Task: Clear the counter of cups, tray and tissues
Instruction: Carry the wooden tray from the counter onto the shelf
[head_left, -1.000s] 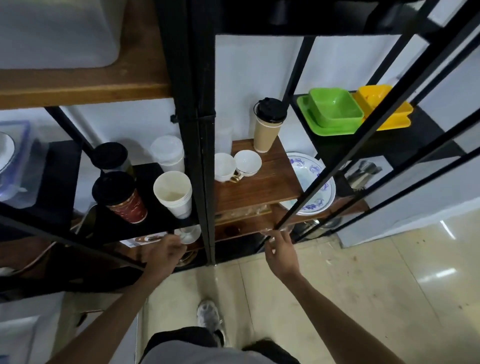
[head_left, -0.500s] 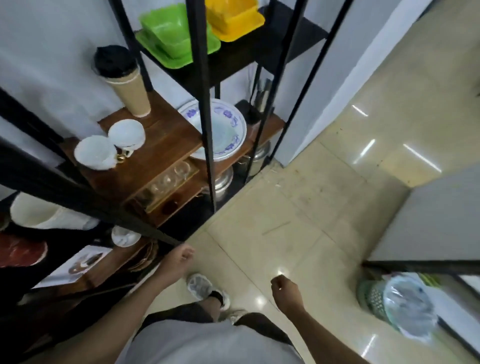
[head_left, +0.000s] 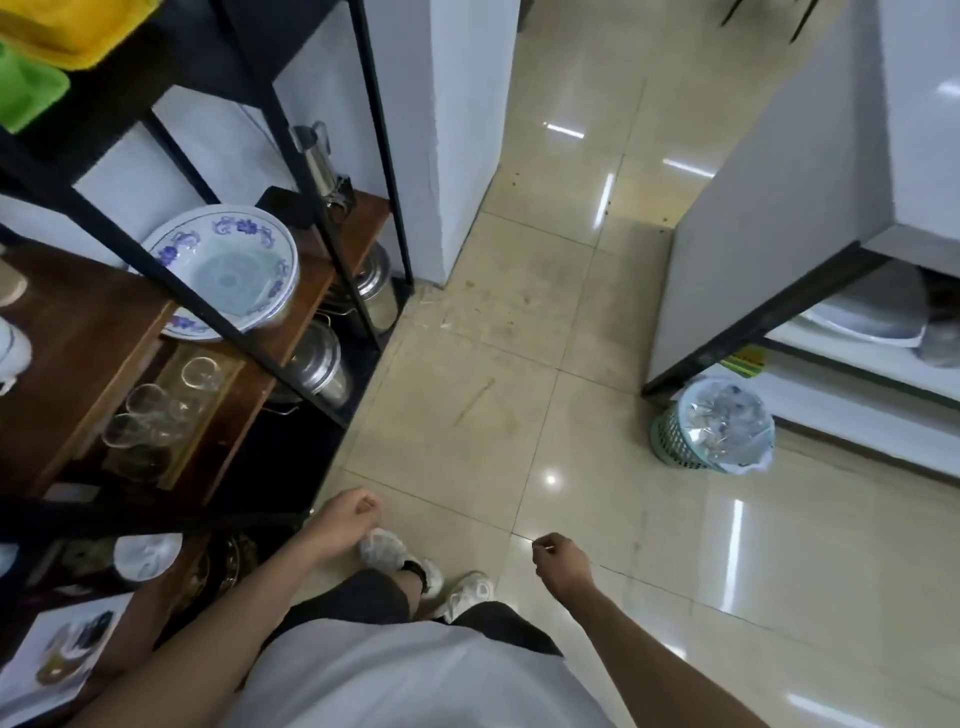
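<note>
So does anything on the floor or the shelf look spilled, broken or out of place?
Nothing spilled or broken. The floor tiles near the white wall corner look scuffed and speckled with dirt. The blue-patterned bowl sits level, and the bin stands upright.

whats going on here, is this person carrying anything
No. A person stands on the tiled floor beside a black metal shelf rack. The left hand and right hand are both loosely curled and hold nothing. A blue-patterned bowl and glasses sit untouched on the rack. A lined green bin stands on the floor to the right.
</note>
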